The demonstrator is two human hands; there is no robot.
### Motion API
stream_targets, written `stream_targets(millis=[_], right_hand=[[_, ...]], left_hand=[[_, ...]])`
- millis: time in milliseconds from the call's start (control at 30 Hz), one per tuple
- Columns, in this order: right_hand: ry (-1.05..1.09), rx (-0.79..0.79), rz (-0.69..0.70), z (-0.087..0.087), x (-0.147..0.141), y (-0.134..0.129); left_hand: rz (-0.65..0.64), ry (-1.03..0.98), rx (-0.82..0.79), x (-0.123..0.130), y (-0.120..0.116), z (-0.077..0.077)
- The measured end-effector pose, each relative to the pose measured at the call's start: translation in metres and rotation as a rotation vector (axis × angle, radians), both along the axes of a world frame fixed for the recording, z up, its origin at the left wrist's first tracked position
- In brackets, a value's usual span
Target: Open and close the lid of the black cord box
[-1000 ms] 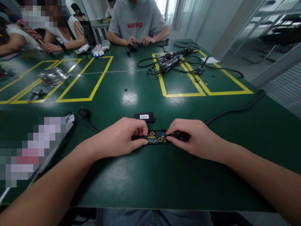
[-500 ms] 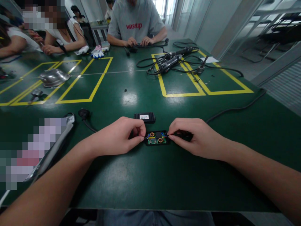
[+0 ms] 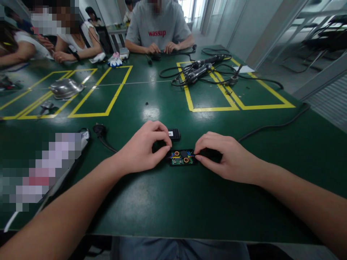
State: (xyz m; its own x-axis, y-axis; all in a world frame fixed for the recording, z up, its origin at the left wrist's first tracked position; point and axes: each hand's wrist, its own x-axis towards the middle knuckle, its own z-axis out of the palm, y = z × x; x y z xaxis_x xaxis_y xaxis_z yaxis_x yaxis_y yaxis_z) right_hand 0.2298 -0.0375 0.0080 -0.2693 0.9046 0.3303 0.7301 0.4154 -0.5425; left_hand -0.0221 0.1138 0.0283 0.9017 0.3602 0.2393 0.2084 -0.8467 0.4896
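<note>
On the green table in front of me lies an open black plastic case (image 3: pixel 182 164), with a green circuit board (image 3: pixel 177 161), copper coils and coloured wires in it. My left hand (image 3: pixel 148 148) is at the case's upper left corner, thumb and forefinger pinched together; what is between them, if anything, is too small to tell. At the right end, my right hand (image 3: pixel 221 155) pinches the black cable where it enters the case. Behind the case is the black ribbed cover (image 3: pixel 175 135) with a white label, partly hidden by my left hand.
A power plug (image 3: pixel 99 129) on a cord lies to the left, near a plastic bag (image 3: pixel 78 151). Farther off are a metal bowl (image 3: pixel 66 89), black electric screwdrivers (image 3: pixel 199 74) with tangled cords, and gloves (image 3: pixel 115 60). A co-worker (image 3: pixel 158 29) sits opposite, hands on a dark object.
My left hand has risen from the case's left end to its upper left corner and now covers part of the cover. My right hand stays in place. The view has shifted slightly.
</note>
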Motion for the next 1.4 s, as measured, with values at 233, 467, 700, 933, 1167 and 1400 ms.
stream_targets(millis=[233, 467, 700, 933, 1167, 1400], right_hand=[[0.032, 0.007, -0.083, 0.001, 0.003, -0.002], [0.069, 0.009, -0.044, -0.007, 0.010, -0.008], [0.007, -0.044, -0.025, -0.004, 0.004, -0.004], [-0.051, -0.050, -0.020, -0.001, -0.001, -0.002], [-0.099, -0.050, -0.012, 0.002, -0.005, -0.005], [-0.116, -0.057, -0.004, 0.001, -0.005, -0.004]], left_hand=[[0.149, 0.085, 0.072, 0.003, 0.011, -0.014], [-0.025, -0.052, 0.016, 0.000, -0.013, 0.004], [-0.163, 0.129, -0.028, 0.002, -0.019, 0.002], [-0.177, 0.122, 0.059, 0.005, -0.022, 0.002], [-0.188, 0.142, 0.112, 0.005, -0.024, 0.003], [-0.201, 0.140, 0.157, 0.006, -0.026, 0.003]])
